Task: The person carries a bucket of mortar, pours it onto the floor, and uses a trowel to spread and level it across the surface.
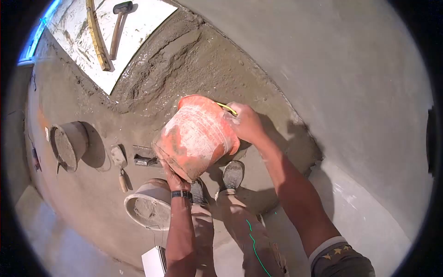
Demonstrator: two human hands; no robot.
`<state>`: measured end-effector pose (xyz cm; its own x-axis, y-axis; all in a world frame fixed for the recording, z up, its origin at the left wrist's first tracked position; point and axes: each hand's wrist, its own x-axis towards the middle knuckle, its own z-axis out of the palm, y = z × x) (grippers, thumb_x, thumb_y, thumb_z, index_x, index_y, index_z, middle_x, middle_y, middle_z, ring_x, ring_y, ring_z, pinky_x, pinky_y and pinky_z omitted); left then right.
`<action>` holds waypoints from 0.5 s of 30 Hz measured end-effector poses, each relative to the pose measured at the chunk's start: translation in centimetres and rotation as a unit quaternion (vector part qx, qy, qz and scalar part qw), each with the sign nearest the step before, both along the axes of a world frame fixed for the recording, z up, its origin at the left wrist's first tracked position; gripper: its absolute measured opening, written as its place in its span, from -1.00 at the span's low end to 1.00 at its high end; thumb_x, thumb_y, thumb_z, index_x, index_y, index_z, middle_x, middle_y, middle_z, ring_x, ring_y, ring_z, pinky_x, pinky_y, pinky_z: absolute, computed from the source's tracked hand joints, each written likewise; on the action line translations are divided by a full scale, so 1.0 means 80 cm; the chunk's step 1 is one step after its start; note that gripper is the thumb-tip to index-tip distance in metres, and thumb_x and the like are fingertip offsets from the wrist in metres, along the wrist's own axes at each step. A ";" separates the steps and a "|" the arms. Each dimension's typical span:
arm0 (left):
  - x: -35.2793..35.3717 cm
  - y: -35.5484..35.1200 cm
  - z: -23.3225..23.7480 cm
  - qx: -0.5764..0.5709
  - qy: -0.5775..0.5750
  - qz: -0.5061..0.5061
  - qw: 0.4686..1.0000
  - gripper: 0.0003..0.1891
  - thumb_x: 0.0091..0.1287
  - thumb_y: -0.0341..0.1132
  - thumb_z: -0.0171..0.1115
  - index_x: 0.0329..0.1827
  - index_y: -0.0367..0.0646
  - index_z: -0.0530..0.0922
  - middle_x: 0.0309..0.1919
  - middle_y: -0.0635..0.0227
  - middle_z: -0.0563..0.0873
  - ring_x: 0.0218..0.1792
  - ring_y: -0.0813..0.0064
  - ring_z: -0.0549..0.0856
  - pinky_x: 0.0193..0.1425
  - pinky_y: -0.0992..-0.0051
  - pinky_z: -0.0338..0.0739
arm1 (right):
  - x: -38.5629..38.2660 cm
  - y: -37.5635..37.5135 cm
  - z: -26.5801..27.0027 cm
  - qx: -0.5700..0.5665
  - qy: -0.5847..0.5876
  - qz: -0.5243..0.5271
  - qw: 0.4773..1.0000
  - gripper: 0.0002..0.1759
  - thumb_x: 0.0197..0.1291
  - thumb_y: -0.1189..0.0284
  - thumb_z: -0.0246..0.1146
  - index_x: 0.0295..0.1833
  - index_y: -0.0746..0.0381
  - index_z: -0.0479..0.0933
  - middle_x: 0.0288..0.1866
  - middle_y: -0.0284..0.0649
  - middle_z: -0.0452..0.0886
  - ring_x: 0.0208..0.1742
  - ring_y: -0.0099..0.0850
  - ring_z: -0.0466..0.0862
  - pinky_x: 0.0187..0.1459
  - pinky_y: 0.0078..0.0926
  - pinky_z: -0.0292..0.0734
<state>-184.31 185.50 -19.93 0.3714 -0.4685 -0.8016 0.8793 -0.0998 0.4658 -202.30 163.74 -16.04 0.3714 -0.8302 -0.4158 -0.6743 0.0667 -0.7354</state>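
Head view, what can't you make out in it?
In the head view:
- Inside of the orange bucket: hidden by its own wall.
- Toe of the left shoe: behind the bucket.
- Far end of the yellow bar: cut off by the top edge.
- Lower part of the white item: cut off by the bottom edge.

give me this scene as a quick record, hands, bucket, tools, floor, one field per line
left hand: supporting the base of the orange bucket; hand
right hand: gripping at the rim by the yellow handle; hand
bucket pose: tilted, mouth away from the wearer
bucket contents: hidden
other buckets: two, one far left, one near the left forearm
floor tool: trowel
on white board: mallet, yellow bar
floor ahead: wet, rough mix
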 end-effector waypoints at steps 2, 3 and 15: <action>-0.002 -0.002 0.001 0.002 0.015 0.001 1.000 -0.18 0.39 0.29 -0.01 0.55 -0.05 0.09 0.45 0.17 0.31 0.41 0.10 0.35 0.44 0.03 0.31 | -0.005 -0.001 -0.004 0.008 0.012 -0.010 1.000 -0.75 0.19 0.31 0.28 -0.17 0.29 0.55 -0.28 0.11 0.61 -0.18 0.11 0.61 -0.19 -0.13 0.50; -0.003 -0.001 -0.003 -0.013 0.005 -0.004 1.000 -0.18 0.39 0.27 0.01 0.55 -0.07 0.10 0.43 0.18 0.33 0.39 0.11 0.37 0.43 0.04 0.33 | -0.007 0.000 -0.009 -0.009 0.002 -0.019 1.000 -0.74 0.19 0.28 0.28 -0.17 0.28 0.56 -0.27 0.09 0.61 -0.18 0.10 0.60 -0.19 -0.13 0.50; 0.000 -0.022 0.072 0.025 -0.145 0.004 0.989 -0.37 0.31 -0.16 0.36 0.34 -0.17 0.28 0.20 0.24 0.50 0.18 0.34 0.54 0.25 0.27 0.51 | -0.055 0.046 -0.003 0.042 -0.082 -0.229 0.969 -0.71 0.28 0.27 0.25 -0.17 0.33 0.57 -0.39 -0.19 0.59 -0.38 -0.44 0.52 -0.29 -0.41 0.44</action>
